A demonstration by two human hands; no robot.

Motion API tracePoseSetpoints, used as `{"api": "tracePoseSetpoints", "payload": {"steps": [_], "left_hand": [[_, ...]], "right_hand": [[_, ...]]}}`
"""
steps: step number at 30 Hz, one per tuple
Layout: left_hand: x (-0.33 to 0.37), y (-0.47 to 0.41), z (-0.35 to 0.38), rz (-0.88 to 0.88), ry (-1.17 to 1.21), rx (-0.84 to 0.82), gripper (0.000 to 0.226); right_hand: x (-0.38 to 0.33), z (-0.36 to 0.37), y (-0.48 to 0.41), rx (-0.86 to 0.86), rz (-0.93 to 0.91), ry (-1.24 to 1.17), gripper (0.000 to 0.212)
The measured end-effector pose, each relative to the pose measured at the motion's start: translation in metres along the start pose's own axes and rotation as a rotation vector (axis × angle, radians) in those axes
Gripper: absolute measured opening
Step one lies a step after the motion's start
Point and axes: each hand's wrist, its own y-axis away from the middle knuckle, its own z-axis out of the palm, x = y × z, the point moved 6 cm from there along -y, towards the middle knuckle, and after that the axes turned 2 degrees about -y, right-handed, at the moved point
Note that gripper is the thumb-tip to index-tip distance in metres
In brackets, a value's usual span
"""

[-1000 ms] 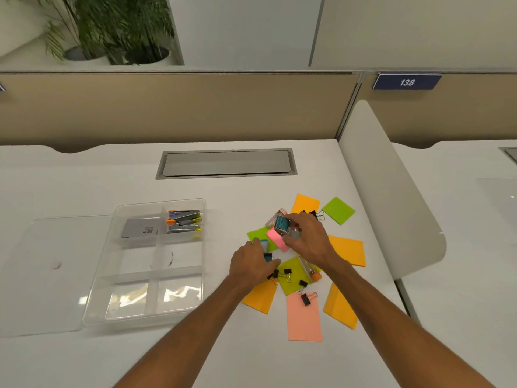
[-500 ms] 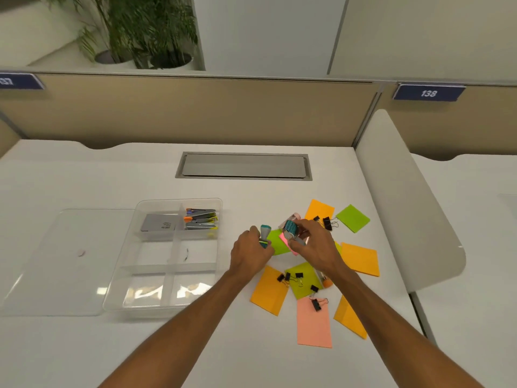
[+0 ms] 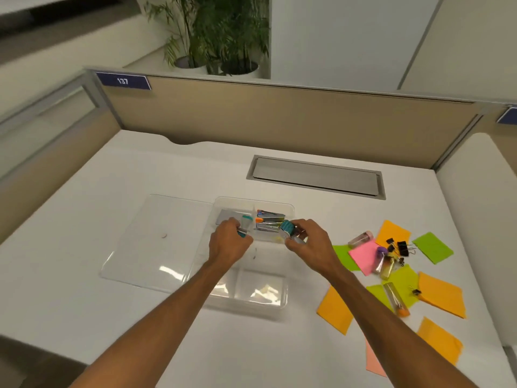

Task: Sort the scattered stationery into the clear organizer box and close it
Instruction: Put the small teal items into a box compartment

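The clear organizer box (image 3: 288, 296) sits on the white desk, its lid (image 3: 156, 242) lying flat to its left. Both hands hover over the box's far compartments. My left hand (image 3: 228, 243) grips a small teal-capped tube (image 3: 246, 221). My right hand (image 3: 309, 243) holds another teal-capped clear tube (image 3: 286, 228) above the compartment with several staplers (image 3: 268, 218). A grey card (image 3: 228, 217) lies in the far left compartment. Sticky notes in orange (image 3: 440, 294), green (image 3: 432, 247) and pink (image 3: 363, 254), black binder clips (image 3: 401, 247) and more small tubes (image 3: 361, 239) lie scattered at the right.
A grey cable hatch (image 3: 316, 177) is set into the desk behind the box. A beige partition (image 3: 279, 121) lines the back edge, a white divider (image 3: 481, 205) the right side. Potted plants (image 3: 218, 32) stand beyond the partition.
Both hands lifted a teal-capped tube each from the scattered pile and carried them left over the organizer box. The camera view swung left.
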Motion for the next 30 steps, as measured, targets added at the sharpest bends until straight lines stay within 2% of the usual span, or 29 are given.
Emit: {"api": "tracePoseSetpoints", "payload": {"steps": [5, 10, 13, 16, 20, 25, 30], "left_hand": [[-0.05, -0.024, -0.013, -0.003, -0.248, -0.093, 0.035], [-0.064, -0.041, 0.001, 0.131, -0.619, -0.109, 0.031], [-0.065, -0.046, 0.01, 0.234, -0.713, -0.103, 0.034], [-0.069, -0.05, 0.015, 0.284, -0.699, -0.097, 0.031], [-0.073, -0.051, 0.015, 0.305, -0.659, -0.115, 0.038], [-0.075, -0.052, -0.007, 0.333, -0.466, -0.02, 0.027], [-0.083, -0.05, -0.035, 0.361, -0.427, 0.058, 0.02]], "right_hand": [[-0.018, 0.039, -0.007, -0.021, 0.012, 0.022, 0.046], [-0.03, 0.065, -0.008, -0.024, 0.042, 0.062, 0.046], [-0.037, 0.078, -0.011, -0.002, 0.075, 0.067, 0.044], [-0.047, 0.093, -0.017, -0.016, 0.108, 0.072, 0.048], [-0.062, 0.112, -0.028, -0.034, 0.108, 0.08, 0.052], [-0.071, 0.138, -0.046, 0.006, 0.181, 0.399, 0.049], [-0.073, 0.163, -0.052, 0.015, 0.151, 0.669, 0.049]]}}
